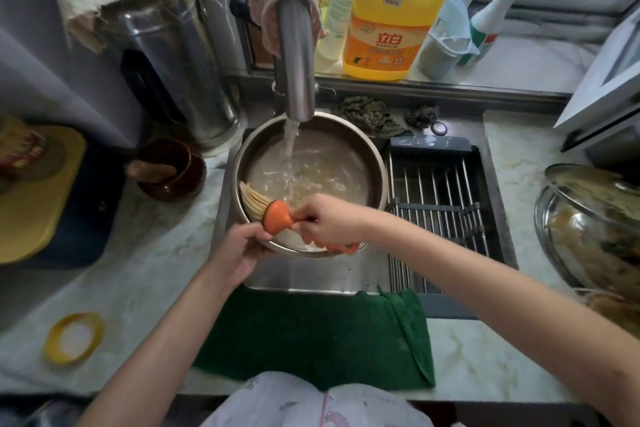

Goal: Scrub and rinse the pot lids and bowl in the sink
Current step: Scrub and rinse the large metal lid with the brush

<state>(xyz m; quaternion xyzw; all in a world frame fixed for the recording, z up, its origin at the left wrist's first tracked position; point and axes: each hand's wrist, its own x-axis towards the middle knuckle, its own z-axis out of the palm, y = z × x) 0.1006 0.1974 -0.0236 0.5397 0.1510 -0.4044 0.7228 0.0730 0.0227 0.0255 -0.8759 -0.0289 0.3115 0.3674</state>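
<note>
A steel bowl (346,135) sits tilted in the sink (311,274) under the tap (296,55), and water runs into it. My left hand (239,250) grips the bowl's near left rim. My right hand (329,218) holds an orange-handled brush (275,215), whose pale bristles press on the bowl's left inner wall. On the counter at the right lie steel pot lids (588,225), one stacked on another.
A wire rack (440,198) fills the sink's right half. A green cloth (322,333) hangs over the front edge. Yellow detergent jug (388,21) stands behind the tap, a steel canister (176,69) and brown cup (169,170) at left, a yellow board (31,204) far left.
</note>
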